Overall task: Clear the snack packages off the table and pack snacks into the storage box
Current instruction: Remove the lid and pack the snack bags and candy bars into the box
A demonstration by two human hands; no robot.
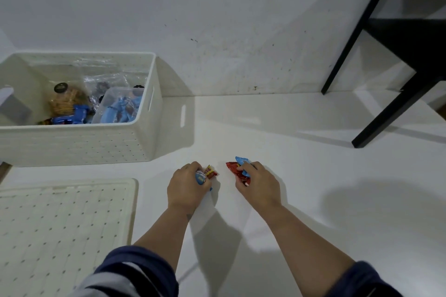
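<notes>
Head view shows both hands near the middle of the white bench (pixel 301 176); the left hand (pixel 187 188) fingers grip a blue packet (pixel 200 178) and a red-yellow packet (pixel 210 171); the right hand (pixel 258 185) fingers pinch a red packet (pixel 235 171) with a light blue packet (pixel 242 160); the storage box (pixel 72 144), holding snacks, stands at the far left edge; its lid (pixel 60 224) lies near the front left corner.

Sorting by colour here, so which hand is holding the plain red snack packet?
The right hand holds the red packet, with a blue one; the left hand's are blue-white and red-yellow.
</notes>
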